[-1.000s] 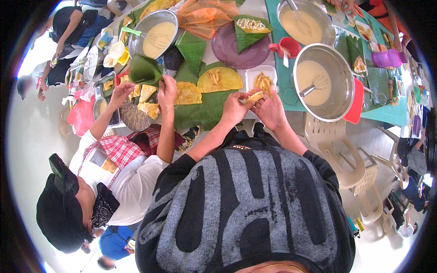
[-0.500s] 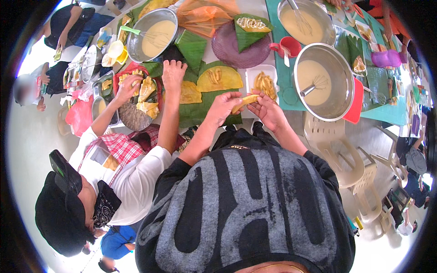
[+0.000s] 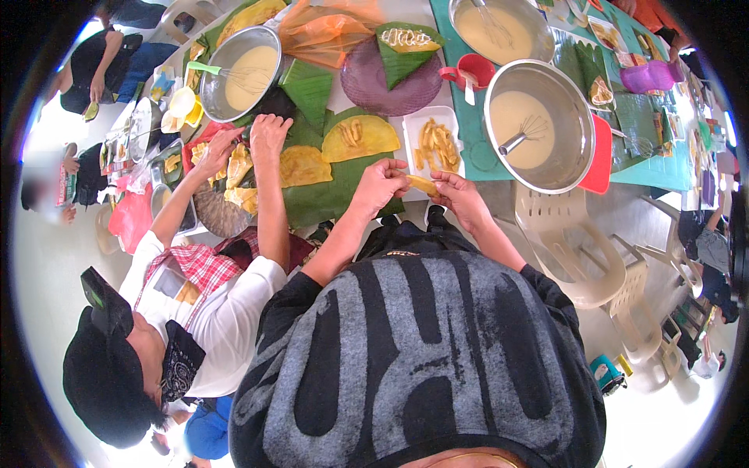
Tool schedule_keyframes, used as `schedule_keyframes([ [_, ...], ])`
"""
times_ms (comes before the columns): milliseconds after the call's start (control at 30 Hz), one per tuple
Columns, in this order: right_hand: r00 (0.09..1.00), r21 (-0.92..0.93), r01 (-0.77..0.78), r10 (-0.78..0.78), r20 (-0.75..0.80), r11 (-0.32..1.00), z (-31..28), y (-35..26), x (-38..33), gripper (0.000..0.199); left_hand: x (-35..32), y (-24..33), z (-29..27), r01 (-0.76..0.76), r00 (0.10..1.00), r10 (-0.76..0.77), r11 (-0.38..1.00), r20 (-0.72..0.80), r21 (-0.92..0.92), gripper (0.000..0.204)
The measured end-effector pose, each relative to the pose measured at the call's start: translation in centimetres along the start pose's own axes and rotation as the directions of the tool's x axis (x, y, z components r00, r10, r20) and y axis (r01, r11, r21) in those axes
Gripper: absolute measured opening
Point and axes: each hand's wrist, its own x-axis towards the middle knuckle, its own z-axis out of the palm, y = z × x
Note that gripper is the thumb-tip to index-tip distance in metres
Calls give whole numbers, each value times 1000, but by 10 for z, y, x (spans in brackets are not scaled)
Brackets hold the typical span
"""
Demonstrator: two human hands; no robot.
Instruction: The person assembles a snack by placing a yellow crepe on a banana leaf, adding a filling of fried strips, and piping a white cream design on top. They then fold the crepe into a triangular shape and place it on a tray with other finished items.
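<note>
Between my left hand (image 3: 380, 186) and my right hand (image 3: 464, 201) is a yellow fruit strip (image 3: 424, 186), pinched at its two ends. It slopes slightly down to the right, just in front of a white foam tray (image 3: 410, 129). Similar yellow strips (image 3: 437, 147) fill that tray. To the left, a folded yellow crepe (image 3: 382, 147) with a few strips on top lies on a banana leaf (image 3: 312, 203). Another yellow crepe (image 3: 304, 167) lies beside it, nearer the co-worker.
A co-worker's hands (image 3: 269, 139) work at the left over wrapped yellow food. Steel bowls of batter with whisks stand at the left (image 3: 248, 82) and right (image 3: 521, 129). Behind are a purple plate (image 3: 359, 86) and a red measuring cup (image 3: 477, 69). A beige chair (image 3: 573, 269) stands at right.
The strip has gone from rising toward the right to sloping gently down, with my right fingers now closed on its right end. Table items appear shifted left and up.
</note>
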Motion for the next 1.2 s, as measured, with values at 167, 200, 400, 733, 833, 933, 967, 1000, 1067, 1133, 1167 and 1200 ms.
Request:
schedule_keyframes([
  [167,995,-126,64,-73,-74,990,-4,10,1,31,15,8,12,-39,999,41,981,-3,192,25],
  [200,994,-131,74,-84,-74,989,-5,10,2,32,19,9,14,-62,998,64,967,-3,245,24],
  [400,986,-98,119,-130,-107,988,-12,12,9,37,57,27,14,-256,967,199,713,161,653,27],
  [733,880,-515,256,-418,-226,818,-17,12,8,43,74,71,35,-334,905,383,367,186,868,31],
  [833,915,-509,214,-354,-195,834,-25,19,8,39,68,56,22,-285,797,599,258,78,923,29],
  [933,958,-508,132,-241,-155,851,-24,16,3,35,40,44,25,-174,838,544,170,55,970,28],
  [967,969,-512,97,-198,-147,854,-22,14,0,34,33,43,29,-159,844,534,150,55,976,29],
  [1000,967,-534,115,-217,-133,838,-23,18,1,33,27,42,36,-144,849,525,130,56,981,31],
  [1067,962,-577,149,-253,-104,803,-23,24,2,33,28,37,43,-125,867,495,100,60,987,36],
  [1133,965,-601,143,-245,-91,787,-22,24,0,34,31,34,50,-82,878,477,87,31,993,37],
  [1167,967,-613,140,-241,-85,778,-21,22,0,35,32,33,52,-60,883,469,81,16,995,38],
  [1200,965,-626,145,-249,-81,766,-20,24,1,35,34,30,53,-46,887,461,73,7,996,38],
])
